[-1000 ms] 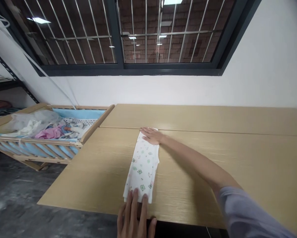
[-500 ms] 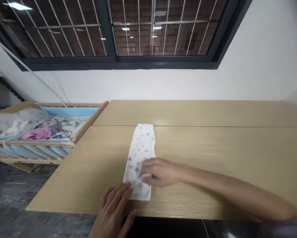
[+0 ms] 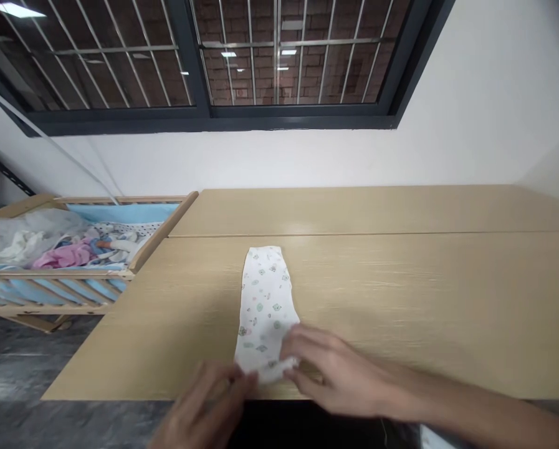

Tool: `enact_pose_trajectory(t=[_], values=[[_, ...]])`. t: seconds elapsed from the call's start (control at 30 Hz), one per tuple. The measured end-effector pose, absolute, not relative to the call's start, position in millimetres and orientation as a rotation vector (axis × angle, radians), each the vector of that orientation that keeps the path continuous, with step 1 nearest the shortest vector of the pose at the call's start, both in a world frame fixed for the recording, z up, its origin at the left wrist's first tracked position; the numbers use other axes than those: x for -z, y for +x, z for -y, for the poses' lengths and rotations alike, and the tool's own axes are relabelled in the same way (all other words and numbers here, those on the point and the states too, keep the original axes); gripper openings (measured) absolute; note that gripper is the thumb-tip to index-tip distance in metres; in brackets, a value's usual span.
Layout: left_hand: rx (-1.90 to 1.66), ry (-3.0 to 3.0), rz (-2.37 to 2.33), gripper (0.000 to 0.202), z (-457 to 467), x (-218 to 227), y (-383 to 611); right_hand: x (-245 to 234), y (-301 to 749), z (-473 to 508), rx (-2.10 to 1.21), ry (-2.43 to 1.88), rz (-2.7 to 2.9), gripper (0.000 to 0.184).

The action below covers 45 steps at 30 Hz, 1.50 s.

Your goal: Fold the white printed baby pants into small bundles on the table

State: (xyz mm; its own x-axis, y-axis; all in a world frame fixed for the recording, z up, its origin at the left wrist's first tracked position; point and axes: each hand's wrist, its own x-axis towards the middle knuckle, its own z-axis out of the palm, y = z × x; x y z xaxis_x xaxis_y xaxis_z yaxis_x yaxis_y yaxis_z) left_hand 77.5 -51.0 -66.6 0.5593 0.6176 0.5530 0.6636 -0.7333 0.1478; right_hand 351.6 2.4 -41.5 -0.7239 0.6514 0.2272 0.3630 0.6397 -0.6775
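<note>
Patterned white cloth [image 3: 263, 312] lies lengthwise on the wooden tabletop [image 3: 414, 299] in the head view, its lower end near the table's front edge. The person's left hand [image 3: 207, 402], blurred, appears to pinch the lower left corner; the right hand [image 3: 338, 374] appears to pinch the lower right one. Uneven pulling by the two could skew or crease the thin-looking fabric, and tugging toward the body could drag it over the edge.

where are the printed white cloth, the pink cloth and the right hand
Printed white cloth [image 3: 264, 305]: head view, middle of its patterned face.
Pink cloth [image 3: 66, 255]: head view, its bunched middle.
Right hand [image 3: 338, 372]: head view, back of the hand.
</note>
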Motion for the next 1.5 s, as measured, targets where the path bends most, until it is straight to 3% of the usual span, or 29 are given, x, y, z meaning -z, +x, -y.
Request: enact_pose_trajectory(t=[0.13, 0.2, 0.27, 0.5, 0.67, 0.8, 0.97, 1.2, 1.37, 1.5], values=[[1.08, -2.495, 1.185, 0.033, -21, 34, 79, 16, 344, -67, -0.923, -0.886, 2.129, 0.021], [0.948, -2.553, 1.276, 0.024, -67, 20, 86, 21, 337, -110, -0.936, -0.925, 1.997, 0.029], [0.766, -2.603, 1.48, 0.027, -113, 14, 95, 37, 329, -154, -0.978, -0.961, 1.837, 0.034], [0.441, -2.514, 1.817, 0.023, -201, 45, 127, 90, 304, -237, -0.728, -1.504, 1.851, 0.014], [0.389, -2.368, 1.82, 0.038, -148, 57, 138, 80, 309, -221, -0.537, -1.457, 1.997, 0.026], [0.297, -2.376, 1.682, 0.053, -65, 82, 143, 66, 309, -183, -0.224, -0.987, 2.456, 0.049], [0.218, -2.358, 1.64, 0.062, -24, 119, 148, 92, 289, -160, -0.409, -0.448, 2.84, 0.056], [0.155, -2.47, 1.718, 0.06, -32, 114, 145, 124, 286, -235, -0.413, -0.833, 2.854, 0.063], [0.172, -2.524, 1.773, 0.049, -33, 109, 136, 116, 296, -272, -0.366, -1.135, 2.75, 0.072], [0.309, -2.72, 1.778, 0.034, -48, 97, 109, 93, 306, -247, -0.312, -1.093, 2.618, 0.07]])
